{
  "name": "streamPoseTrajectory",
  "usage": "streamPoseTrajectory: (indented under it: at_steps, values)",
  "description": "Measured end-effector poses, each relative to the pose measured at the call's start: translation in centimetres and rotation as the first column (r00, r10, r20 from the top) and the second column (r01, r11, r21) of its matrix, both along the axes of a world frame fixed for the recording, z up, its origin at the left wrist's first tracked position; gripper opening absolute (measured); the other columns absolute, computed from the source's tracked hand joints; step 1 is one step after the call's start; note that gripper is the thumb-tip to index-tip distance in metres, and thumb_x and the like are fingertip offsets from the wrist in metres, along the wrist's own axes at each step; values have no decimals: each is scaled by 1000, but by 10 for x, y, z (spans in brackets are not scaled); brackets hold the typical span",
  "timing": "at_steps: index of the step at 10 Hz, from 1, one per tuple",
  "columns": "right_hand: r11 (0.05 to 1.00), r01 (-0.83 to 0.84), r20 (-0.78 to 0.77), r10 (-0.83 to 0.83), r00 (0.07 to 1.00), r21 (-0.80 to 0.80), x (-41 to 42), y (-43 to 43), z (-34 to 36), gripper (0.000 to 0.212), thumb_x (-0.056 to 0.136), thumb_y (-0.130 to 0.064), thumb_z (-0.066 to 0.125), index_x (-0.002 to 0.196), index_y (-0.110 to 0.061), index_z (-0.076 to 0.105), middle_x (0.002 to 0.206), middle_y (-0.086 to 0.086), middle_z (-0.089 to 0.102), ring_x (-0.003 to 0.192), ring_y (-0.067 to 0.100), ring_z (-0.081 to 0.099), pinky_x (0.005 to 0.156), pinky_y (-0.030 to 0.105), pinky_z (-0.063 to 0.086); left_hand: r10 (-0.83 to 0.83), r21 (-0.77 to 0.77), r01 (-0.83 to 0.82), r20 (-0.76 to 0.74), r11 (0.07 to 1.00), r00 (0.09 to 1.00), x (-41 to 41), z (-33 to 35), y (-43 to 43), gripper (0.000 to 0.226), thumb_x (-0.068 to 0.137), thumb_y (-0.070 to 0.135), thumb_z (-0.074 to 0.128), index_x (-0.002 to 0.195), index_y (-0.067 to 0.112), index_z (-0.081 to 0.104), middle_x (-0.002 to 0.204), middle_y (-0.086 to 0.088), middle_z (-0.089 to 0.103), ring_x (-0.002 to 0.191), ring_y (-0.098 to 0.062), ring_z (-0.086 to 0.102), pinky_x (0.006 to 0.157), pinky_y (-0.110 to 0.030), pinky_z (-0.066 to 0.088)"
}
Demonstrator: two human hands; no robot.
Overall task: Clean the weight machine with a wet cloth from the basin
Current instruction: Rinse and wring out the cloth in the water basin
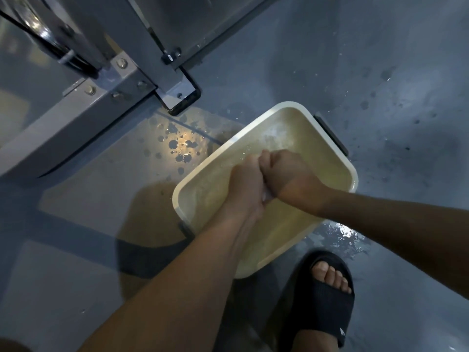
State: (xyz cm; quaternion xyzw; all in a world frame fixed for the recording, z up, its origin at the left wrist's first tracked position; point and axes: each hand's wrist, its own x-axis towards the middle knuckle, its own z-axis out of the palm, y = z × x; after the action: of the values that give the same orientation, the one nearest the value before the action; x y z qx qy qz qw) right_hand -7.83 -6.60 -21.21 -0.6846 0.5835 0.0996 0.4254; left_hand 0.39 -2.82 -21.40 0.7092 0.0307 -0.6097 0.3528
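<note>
A cream rectangular basin [291, 107] of cloudy water stands on the wet floor. Over its middle my left hand [247, 184] and my right hand [286, 174] are clenched side by side around a white cloth [267, 196]. Only a small pale bit of the cloth shows between the two fists; the rest is hidden inside them. The grey steel frame of the weight machine [106, 80] fills the upper left, with bolted brackets and a black-edged foot plate near the basin's far corner.
The grey floor [380, 72] carries water drops and a puddle [177, 146] between machine and basin, and another wet patch [345, 232] to the basin's right. My foot in a black slide sandal [327, 301] stands just below the basin.
</note>
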Motion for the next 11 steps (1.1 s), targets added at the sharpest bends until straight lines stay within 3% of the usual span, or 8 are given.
streamPoseTrajectory:
  at_steps: [1,3,4,5,7,9,10,11]
  values:
    - [996,-93,-89,92,992,-12,-9,-14,7,32,107,-15,37,106,-1,66,107,19,68,102,37,64,74,31,40,-37,32,36,22,999,999,-4,11,0,33,98,21,50,65,19,50,50,0,40,40,-14,39,45,-16,27]
    - [992,-100,85,93,992,78,6,2,13,38,107,-42,38,77,-27,54,78,-6,62,72,12,56,67,32,39,161,132,-159,-5,979,987,21,-29,9,24,106,29,49,93,17,65,87,-6,66,75,-19,62,72,-32,53]
    - [994,-109,-2,109,994,27,-12,-27,-2,16,103,-32,53,90,-22,54,79,-5,58,75,15,58,64,31,40,257,158,-257,24,953,966,14,-28,14,36,96,47,53,109,21,74,102,-8,75,94,-26,68,92,-41,55]
    - [934,-358,-198,354,914,15,-9,-29,-13,10,89,-20,68,86,-19,58,78,1,61,86,28,68,67,30,50,207,124,-212,50,969,977,9,-28,20,36,91,44,55,112,21,74,104,-7,76,99,-29,69,94,-48,56]
    - [950,-311,-166,310,936,21,2,-17,-38,27,95,-9,54,117,-9,70,119,12,70,111,33,67,89,37,55,7,225,-69,267,972,964,12,-37,32,20,93,38,59,101,21,65,96,2,66,91,-19,61,86,-35,48]
    - [916,-64,-4,72,997,397,3,-2,-24,27,107,-32,43,98,-15,62,87,6,62,69,21,58,56,27,46,9,220,-31,102,975,995,13,-30,34,32,99,29,50,88,14,76,87,-13,75,84,-31,69,79,-38,59]
    - [863,90,163,-195,967,497,1,9,3,40,103,-43,49,79,-15,64,71,11,59,62,23,49,48,23,35,44,215,-60,80,975,996,20,-29,29,42,108,29,40,86,6,68,64,-9,63,63,-24,60,53,-24,48]
    - [913,50,243,-160,957,405,10,23,21,61,100,-55,50,60,-10,62,57,9,63,50,19,54,48,22,40,-10,162,3,46,987,999,22,-15,29,53,109,19,31,62,3,52,41,-7,42,40,-21,45,36,-16,33]
